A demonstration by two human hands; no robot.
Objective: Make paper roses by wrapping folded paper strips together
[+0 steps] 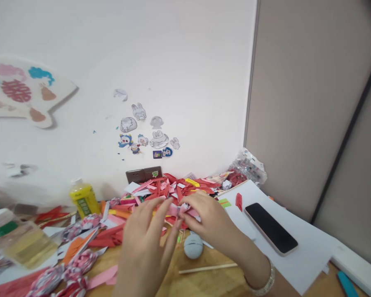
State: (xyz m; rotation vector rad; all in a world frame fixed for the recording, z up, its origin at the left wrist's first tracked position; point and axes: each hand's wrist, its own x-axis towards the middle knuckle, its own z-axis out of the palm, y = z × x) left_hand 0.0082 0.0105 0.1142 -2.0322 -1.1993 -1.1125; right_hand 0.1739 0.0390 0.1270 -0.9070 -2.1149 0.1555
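Observation:
A small pink and white folded paper piece (183,209) is held up between both hands above the table. My left hand (146,243) has its thumb and fingertips at the paper's left side, partly closed round it. From the right, my right hand (210,220) pinches the paper between thumb and forefinger. Just below the hands lies a grey rounded object (193,246). A thin wooden stick (207,269) rests on the table nearer to me. Red and pink folded paper strips (160,187) are heaped behind the hands.
A yellow bottle (85,201) and a tipped clear container of yellowish liquid (31,247) stand at the left. Braided pink-white pieces (80,264) lie at the front left. At the right, a phone (271,228) rests on white paper (309,247). A white wall (188,74) rises behind.

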